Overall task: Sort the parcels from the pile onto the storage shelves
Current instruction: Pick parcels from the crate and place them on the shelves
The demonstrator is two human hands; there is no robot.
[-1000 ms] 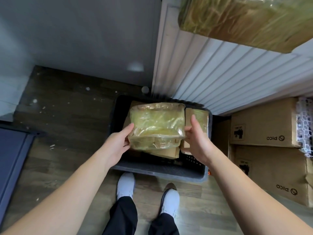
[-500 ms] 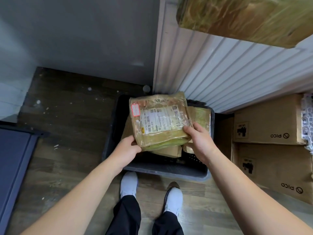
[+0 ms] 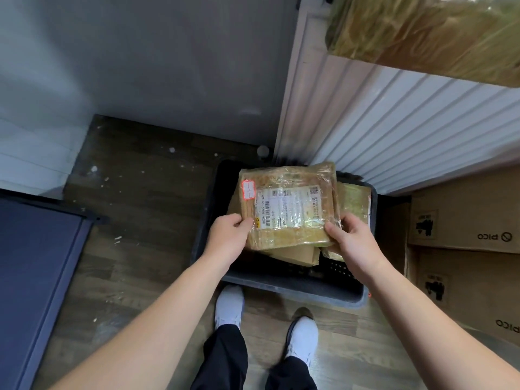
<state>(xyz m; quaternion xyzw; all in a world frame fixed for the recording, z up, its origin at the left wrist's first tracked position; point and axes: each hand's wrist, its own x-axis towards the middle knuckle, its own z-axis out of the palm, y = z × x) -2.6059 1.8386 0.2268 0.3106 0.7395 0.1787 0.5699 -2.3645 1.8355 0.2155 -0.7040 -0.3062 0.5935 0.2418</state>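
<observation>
I hold a flat brown parcel (image 3: pixel 287 209) wrapped in clear tape, label side up, above a dark plastic crate (image 3: pixel 292 288) on the floor. My left hand (image 3: pixel 229 237) grips its lower left corner and my right hand (image 3: pixel 350 240) grips its lower right corner. The white shipping label and a small red-edged sticker face me. Under it, more brown parcels (image 3: pixel 354 201) lie in the crate, partly hidden.
A large tape-wrapped parcel (image 3: pixel 427 32) sits at the top right, above white ribbed panelling (image 3: pixel 394 130). Stacked cardboard boxes (image 3: pixel 464 220) stand right of the crate. A dark blue panel (image 3: pixel 33 266) lies at the left. My feet stand just before the crate.
The parcel has been turned over from its plain side to its label side, and tilted flatter toward me. Both hands shifted from its sides to its lower corners.
</observation>
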